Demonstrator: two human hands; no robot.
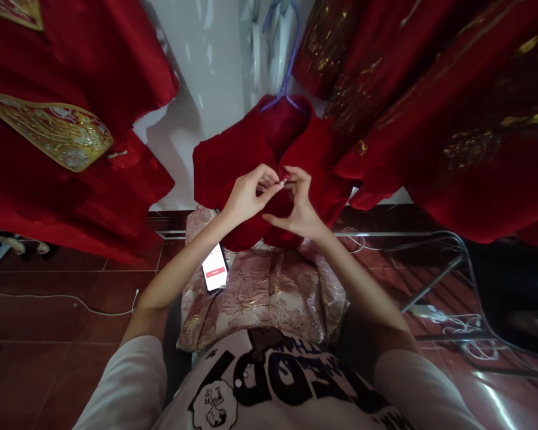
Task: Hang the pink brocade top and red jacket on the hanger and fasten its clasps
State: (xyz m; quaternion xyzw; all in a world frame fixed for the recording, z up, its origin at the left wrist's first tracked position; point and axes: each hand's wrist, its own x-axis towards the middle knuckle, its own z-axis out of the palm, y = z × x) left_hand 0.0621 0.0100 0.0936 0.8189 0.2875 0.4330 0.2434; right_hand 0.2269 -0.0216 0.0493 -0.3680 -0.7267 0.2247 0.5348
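Observation:
A red garment (233, 155) hangs on a purple hanger (289, 77) against the wall, its neck opening facing me. At its front, below the neckline, my left hand (253, 191) pinches a tiny item with thumb and fingertips. My right hand (298, 206) meets it there, index finger bent toward the same spot and thumb held apart, lower down. The item between the fingertips is small, reddish with a pale glint, and too small to name. Pink brocade fabric (269, 292) lies over my lap, below the garment. A lit phone (215, 272) rests on its left side.
Red garments with gold embroidery hang at the left (72, 131) and right (430, 131). A metal-framed black chair (511, 286) stands at the right, near white cables (466, 325). Another cable (89, 307) crosses the tiled floor at left.

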